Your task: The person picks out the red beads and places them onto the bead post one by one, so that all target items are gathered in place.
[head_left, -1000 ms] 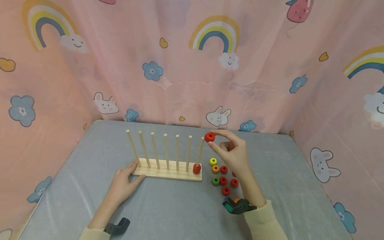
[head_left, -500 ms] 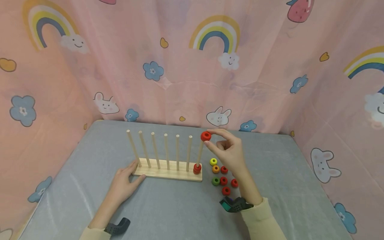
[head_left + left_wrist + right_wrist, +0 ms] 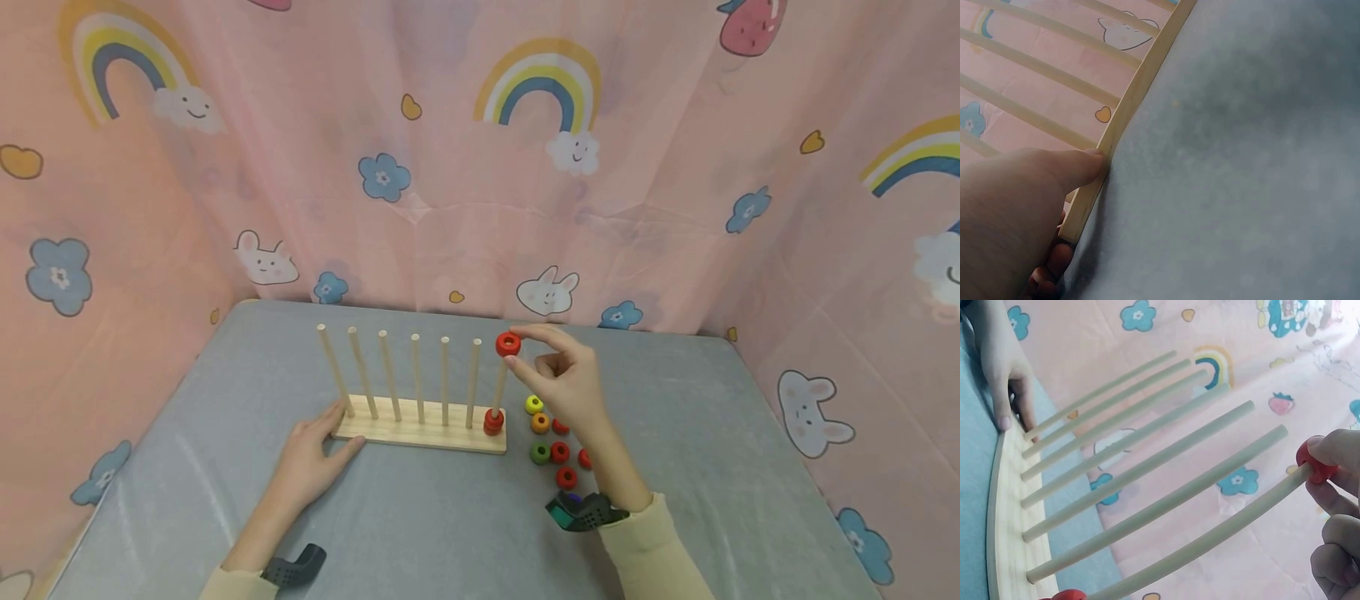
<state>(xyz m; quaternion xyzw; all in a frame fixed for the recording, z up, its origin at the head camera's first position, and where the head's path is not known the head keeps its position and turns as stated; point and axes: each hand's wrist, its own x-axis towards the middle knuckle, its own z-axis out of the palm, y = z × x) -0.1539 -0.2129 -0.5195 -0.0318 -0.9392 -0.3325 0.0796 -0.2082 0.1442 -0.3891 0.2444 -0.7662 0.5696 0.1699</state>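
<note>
My right hand (image 3: 567, 379) pinches a red bead (image 3: 507, 344) between thumb and fingers at the top of the rightmost peg (image 3: 1210, 547). In the right wrist view the peg's tip meets the bead's hole. Red beads (image 3: 492, 422) sit stacked at that peg's foot. The wooden peg board (image 3: 420, 429) carries a row of several upright pegs, the others bare. At its left end my left hand (image 3: 309, 462) grips the board, thumb on the front edge and fingers on the far side, as the left wrist view shows.
Loose beads lie right of the board: a yellow bead (image 3: 534, 404), an orange bead (image 3: 540, 423), a green bead (image 3: 540, 453) and several red ones (image 3: 566, 477). My right forearm partly covers them. Behind the grey tabletop (image 3: 420, 533) hangs a pink patterned curtain (image 3: 450, 208).
My right hand has moved left with the red bead, from beside the rightmost peg to its top. The left hand and the board have stayed in place.
</note>
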